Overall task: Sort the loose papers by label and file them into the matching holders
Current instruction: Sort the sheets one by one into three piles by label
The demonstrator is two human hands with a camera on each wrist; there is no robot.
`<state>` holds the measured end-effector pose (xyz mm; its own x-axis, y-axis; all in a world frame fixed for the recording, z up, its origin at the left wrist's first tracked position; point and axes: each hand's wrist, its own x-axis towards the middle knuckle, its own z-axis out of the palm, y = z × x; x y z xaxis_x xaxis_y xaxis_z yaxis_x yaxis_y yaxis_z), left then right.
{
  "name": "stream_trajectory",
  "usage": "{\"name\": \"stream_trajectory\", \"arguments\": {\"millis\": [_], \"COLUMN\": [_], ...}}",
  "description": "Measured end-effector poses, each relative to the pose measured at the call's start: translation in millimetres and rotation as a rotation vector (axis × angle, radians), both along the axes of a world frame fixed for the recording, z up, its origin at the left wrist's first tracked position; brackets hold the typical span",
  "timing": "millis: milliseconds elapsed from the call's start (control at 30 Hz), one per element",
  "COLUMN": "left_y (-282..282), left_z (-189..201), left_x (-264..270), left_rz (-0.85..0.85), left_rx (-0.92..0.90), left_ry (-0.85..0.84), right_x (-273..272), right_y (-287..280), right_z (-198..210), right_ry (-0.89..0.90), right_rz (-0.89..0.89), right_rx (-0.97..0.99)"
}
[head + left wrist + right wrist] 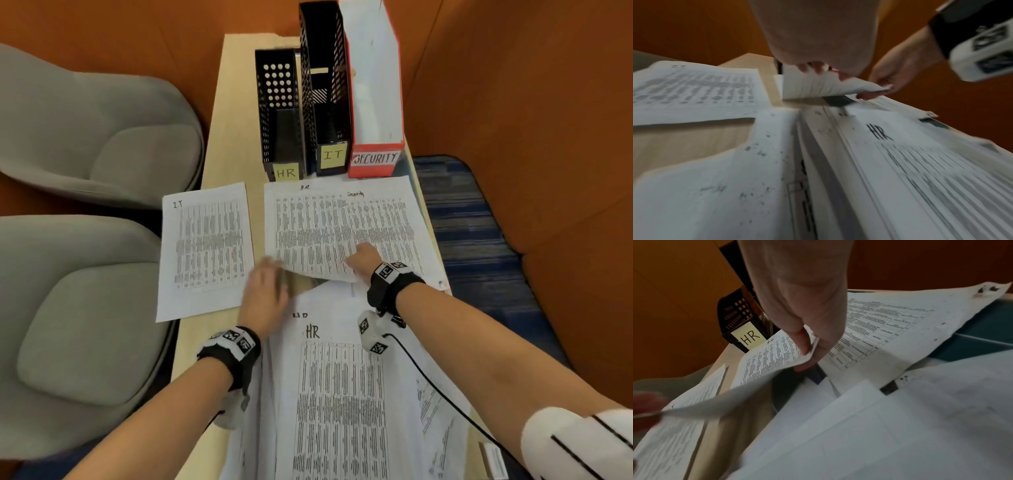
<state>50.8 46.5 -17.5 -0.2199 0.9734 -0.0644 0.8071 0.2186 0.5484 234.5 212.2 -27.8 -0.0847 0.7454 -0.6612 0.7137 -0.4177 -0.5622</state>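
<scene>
The right hand (363, 257) pinched the near edge of a thin printed sheet headed "H.R." (308, 233), thumb on top and fingers (807, 365) curled beneath, so that this corner lifted and curled off the pale wood-grain worktop (233, 113). The left hand (265, 296) lay at the sheet's near left corner; it was blurred, and whether its fingers gripped the paper could not be told. Directly under the right hand's fingers, to their right, lay a flat sheet headed "Security" (387, 219), printed with a ruled table. Left of the left hand's fingers lay a sheet marked "I.T" (205, 250), flat and apart. Behind both wrists spread a loose heap of white papers, the top one headed "HR" (339, 394). Beyond the fingers stood three upright holders: two of black perforated mesh with yellow notes, HR (279, 116) and IT (325, 102), and a red cardboard one labelled SECURITY (375, 161).
</scene>
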Motion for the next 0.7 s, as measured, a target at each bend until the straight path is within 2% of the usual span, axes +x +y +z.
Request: {"name": "stream_trajectory", "arguments": {"millis": [33, 100, 167, 233, 300, 400, 533, 700], "left_y": [2, 6, 8, 8, 6, 1, 0, -3], "left_z": [-1, -5, -15, -21, -26, -23, -24, -24], "left_x": [-10, -29, -41, -45, -42, -31, -24, -31], "left_rz": [0.152, 0.224, 0.132, 0.003, -0.046, -0.038, -0.086, -0.127], "left_rx": [-0.057, -0.346, -0.569, -0.691, -0.731, -0.729, -0.698, -0.697], "left_ry": [0.04, 0.106, 0.079, 0.049, 0.044, 0.079, 0.128, 0.099], "right_x": [1, 4, 13, 33, 55, 70, 72, 74], "right_y": [0, -4, -1, 3, 6, 1, 2, 1], "right_z": [-2, 2, 3, -1, -13, -21, -17, -21], "right_ry": [0.01, -0.052, -0.253, -0.43, -0.485, -0.565, -0.579, -0.642], "right_rz": [0.011, 0.104, 0.211, 0.312, 0.391, 0.46, 0.297, 0.211], "right_rx": [0.019, 0.08, 0.223, 0.188, 0.065, 0.017, -0.08, -0.149]}}
